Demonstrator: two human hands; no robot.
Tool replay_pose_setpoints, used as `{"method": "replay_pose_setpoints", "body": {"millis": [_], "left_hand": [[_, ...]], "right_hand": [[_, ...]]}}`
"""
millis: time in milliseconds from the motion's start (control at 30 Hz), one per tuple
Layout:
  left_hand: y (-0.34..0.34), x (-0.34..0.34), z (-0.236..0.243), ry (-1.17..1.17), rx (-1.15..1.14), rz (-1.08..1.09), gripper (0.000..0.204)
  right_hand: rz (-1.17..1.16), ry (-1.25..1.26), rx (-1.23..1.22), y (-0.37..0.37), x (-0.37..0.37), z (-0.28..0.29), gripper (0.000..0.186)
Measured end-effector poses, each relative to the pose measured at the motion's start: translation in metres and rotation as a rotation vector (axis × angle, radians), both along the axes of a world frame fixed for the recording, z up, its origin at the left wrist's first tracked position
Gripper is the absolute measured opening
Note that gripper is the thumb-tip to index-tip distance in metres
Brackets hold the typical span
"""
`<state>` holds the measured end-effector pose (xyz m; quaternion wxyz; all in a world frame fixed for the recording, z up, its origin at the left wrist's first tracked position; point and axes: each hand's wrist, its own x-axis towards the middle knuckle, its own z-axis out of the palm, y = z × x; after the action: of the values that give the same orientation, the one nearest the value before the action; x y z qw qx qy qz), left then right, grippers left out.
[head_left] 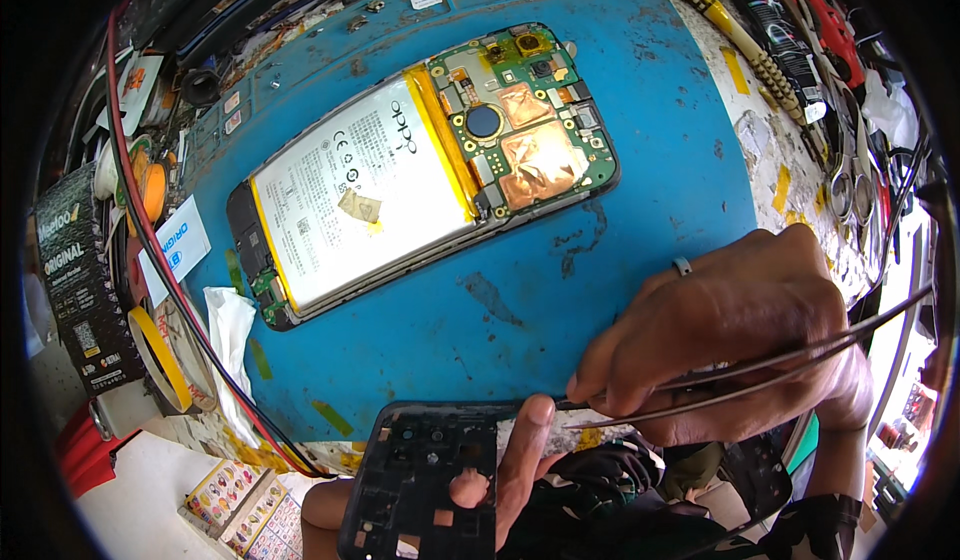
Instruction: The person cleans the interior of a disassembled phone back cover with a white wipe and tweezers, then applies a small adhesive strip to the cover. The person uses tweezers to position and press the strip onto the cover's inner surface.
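Observation:
At the bottom, my left hand (523, 465) grips a black phone back cover (420, 460), inner side up, with one finger along its right edge. A skin-coloured patch shows near the cover's middle; I cannot tell whether it is a fingertip behind an opening. My right hand (735, 330), with a ring on one finger, is closed around long metal tweezers (770, 372). The tweezers' tips lie close to my left fingertip, by the cover's top right corner. Beyond both hands lies an opened phone (370, 180), its white battery, green circuit board and copper foil exposed.
A blue work mat (670, 140) lies under the phone. Pliers and other tools (820, 40) crowd the right edge. On the left are a red cable (135, 180), a yellow tape roll (158, 358), a black package (85, 290) and a white tissue (230, 335).

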<state>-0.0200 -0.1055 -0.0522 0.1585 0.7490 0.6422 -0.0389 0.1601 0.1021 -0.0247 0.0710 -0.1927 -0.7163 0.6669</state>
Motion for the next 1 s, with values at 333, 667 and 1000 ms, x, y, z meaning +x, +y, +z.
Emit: {"method": "replay_pose_setpoints", "body": {"millis": [333,667,1000], "left_hand": [[0.0001,-0.0020,0.0000,0.028,0.023,-0.005,0.057],[0.0022,-0.0013,0.0012,0.036,0.044,-0.014,0.057],[0.0016,-0.0016,0.0049,0.069,0.068,-0.022,0.058]], "right_hand": [[0.008,-0.023,0.002,0.0029,-0.0017,0.0036,0.016],[0.039,0.032,0.078,0.0055,-0.0020,0.0025,0.013],[0.052,-0.114,0.080,0.0031,-0.0018,0.0073,0.023]]}}
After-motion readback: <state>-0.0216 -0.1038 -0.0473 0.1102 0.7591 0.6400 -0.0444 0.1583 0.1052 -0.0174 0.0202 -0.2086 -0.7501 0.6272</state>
